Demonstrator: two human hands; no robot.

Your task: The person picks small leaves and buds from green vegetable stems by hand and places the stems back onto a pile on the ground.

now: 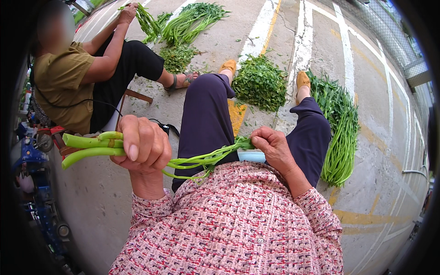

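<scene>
My left hand is closed round several thick green stems of a leafy vegetable that looks like water spinach. Their cut ends stick out to the left of the fist, and the thinner stems run right across my lap. At the leafy tip, my right hand pinches a green leaf between thumb and fingers. Beyond my knees lies a heap of plucked leaves on the ground between my feet. To the right, a long bunch of whole stems is spread with its leaves at the far end.
At the left sits another person, holding up green stems. Near that person lie a leaf pile and a bunch of stems. A blue motorbike stands at the far left. A wire fence runs along the far right.
</scene>
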